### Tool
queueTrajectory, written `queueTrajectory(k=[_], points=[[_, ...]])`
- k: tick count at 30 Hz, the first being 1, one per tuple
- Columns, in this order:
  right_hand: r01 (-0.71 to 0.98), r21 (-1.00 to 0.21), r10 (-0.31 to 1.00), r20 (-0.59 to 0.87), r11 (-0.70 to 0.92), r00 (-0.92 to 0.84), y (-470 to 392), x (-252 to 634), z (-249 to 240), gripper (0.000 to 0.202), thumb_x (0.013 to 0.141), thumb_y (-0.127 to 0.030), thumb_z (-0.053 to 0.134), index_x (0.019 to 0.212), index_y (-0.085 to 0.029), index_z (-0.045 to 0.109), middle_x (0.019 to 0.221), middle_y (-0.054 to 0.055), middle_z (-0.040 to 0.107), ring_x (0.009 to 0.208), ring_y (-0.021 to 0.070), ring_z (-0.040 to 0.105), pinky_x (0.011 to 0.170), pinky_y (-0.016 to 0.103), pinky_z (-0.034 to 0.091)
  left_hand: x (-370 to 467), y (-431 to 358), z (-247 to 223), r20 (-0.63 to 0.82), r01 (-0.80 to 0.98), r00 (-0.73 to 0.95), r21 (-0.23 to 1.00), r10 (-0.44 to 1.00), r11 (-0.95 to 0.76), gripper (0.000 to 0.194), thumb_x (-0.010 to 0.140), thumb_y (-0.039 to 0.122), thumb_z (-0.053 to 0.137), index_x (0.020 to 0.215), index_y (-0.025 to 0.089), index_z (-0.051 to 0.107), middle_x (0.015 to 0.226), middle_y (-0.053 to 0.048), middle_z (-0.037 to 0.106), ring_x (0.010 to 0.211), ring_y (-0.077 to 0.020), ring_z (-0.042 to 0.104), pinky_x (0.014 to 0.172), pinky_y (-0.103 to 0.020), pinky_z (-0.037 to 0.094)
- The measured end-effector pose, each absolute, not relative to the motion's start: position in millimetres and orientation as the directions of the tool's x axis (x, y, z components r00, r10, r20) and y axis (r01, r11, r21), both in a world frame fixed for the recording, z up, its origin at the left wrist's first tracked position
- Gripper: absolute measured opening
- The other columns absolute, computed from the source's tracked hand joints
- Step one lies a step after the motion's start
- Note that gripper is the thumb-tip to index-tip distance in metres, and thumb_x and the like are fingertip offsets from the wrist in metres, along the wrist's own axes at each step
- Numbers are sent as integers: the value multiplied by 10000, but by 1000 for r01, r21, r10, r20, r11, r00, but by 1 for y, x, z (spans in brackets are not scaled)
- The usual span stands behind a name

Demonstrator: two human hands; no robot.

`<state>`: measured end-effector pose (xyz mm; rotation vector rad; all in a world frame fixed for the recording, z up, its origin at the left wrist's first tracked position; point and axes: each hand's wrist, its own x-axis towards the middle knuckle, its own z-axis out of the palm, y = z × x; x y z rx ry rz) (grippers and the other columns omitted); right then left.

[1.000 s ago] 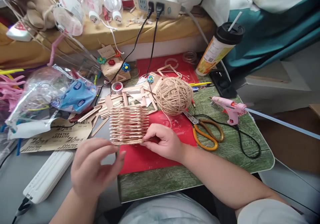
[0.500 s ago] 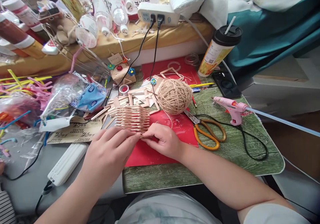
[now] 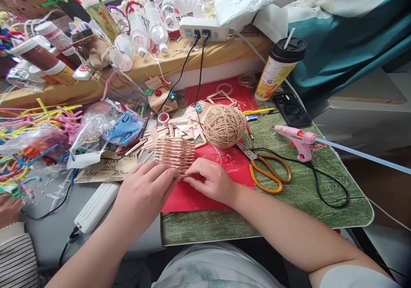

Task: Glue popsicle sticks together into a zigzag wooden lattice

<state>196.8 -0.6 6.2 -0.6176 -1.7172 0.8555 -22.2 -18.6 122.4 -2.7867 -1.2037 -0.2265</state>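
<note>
A box-like stack of wooden craft sticks, its layers showing as ridges, stands over a red sheet. At its near edge, my left hand has its thumb and fingers closed on the stack. My right hand pinches the same edge from the other side, fingertips close to the left ones. The exact spot they grip is hidden behind the fingers. Just beyond my right hand sits a ball of twine. Scissors with orange handles lie to the right of it.
A pink glue gun with its cord lies at right, near a phone and a lidded cup. Loose craft sticks, sandpaper and a white power strip are at left. Another person's hand shows at the left edge.
The view has shifted slightly, bringing more of the other person's hand and striped sleeve into sight at left. Both my hands stay at the stack's near edge, with the stack tilted slightly differently.
</note>
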Motion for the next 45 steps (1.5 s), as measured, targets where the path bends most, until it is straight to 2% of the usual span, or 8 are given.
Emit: queueTrajectory(k=[4, 9, 13, 17, 23, 31, 36, 45], points=[[21, -787, 769, 598, 617, -226, 2, 208, 11, 27, 1057, -212, 703, 1053, -226, 726, 880, 36, 737, 807, 184, 694, 744, 332, 588, -28, -17, 115, 257, 753, 620, 69, 741, -654, 18, 1061, 221, 675, 1054, 235, 667, 1004, -22, 793, 888, -203, 674, 855, -367, 482], [93, -742, 745, 643, 664, -178, 8, 224, 21, 96, 1032, -157, 716, 1093, -231, 725, 904, 41, 736, 852, 194, 711, 773, 340, 597, -35, -13, 100, 424, 721, 502, 276, 754, -636, 155, 984, 130, 757, 1051, 228, 657, 940, -12, 765, 875, -169, 683, 835, -323, 520], [142, -736, 748, 639, 662, -181, 12, 234, 31, 129, 1026, -140, 718, 1113, -234, 734, 947, 53, 740, 865, 191, 709, 792, 348, 607, -32, -10, 82, 512, 681, 347, 438, 786, -586, 175, 955, 109, 779, 1027, 232, 677, 925, -2, 744, 857, -151, 691, 816, -298, 544], [161, -739, 756, 630, 654, -177, 16, 239, 35, 144, 1022, -132, 718, 1123, -231, 743, 971, 57, 730, 863, 183, 707, 765, 326, 607, -30, -10, 60, 515, 619, 210, 588, 831, -521, 177, 939, 121, 801, 1010, 241, 692, 917, -1, 729, 851, -152, 686, 801, -296, 555], [177, -774, 793, 584, 608, -171, 21, 239, 34, 140, 1022, -128, 715, 1095, -239, 758, 974, 59, 727, 910, 196, 717, 837, 352, 618, -41, -12, 29, 439, 474, 99, 769, 893, -430, 200, 937, 113, 799, 1050, 254, 713, 975, -32, 730, 933, -187, 703, 854, -342, 577], [190, -819, 836, 503, 542, -217, 22, 237, 27, 144, 1014, -104, 688, 1071, -226, 738, 955, 50, 702, 873, 187, 686, 773, 332, 573, -49, -10, 17, 389, 450, 193, 781, 901, -434, 247, 937, 56, 764, 1062, 261, 706, 951, -15, 725, 922, -168, 700, 853, -320, 578], [170, -878, 886, 409, 448, -219, 22, 235, 22, 114, 1026, -135, 654, 1017, -240, 698, 914, 41, 683, 828, 197, 647, 751, 355, 549, -55, -7, 22, 368, 425, 236, 793, 900, -436, 214, 939, 84, 756, 1051, 259, 706, 936, -17, 730, 906, -181, 718, 859, -344, 599], [185, -852, 861, 439, 490, -256, 26, 237, 21, 91, 1030, -168, 654, 1006, -245, 698, 890, 49, 693, 810, 200, 660, 741, 364, 581, -57, -5, 29, 338, 396, 264, 816, 903, -421, 212, 945, 67, 732, 1030, 254, 678, 895, -13, 678, 852, -168, 681, 789, -343, 583]])
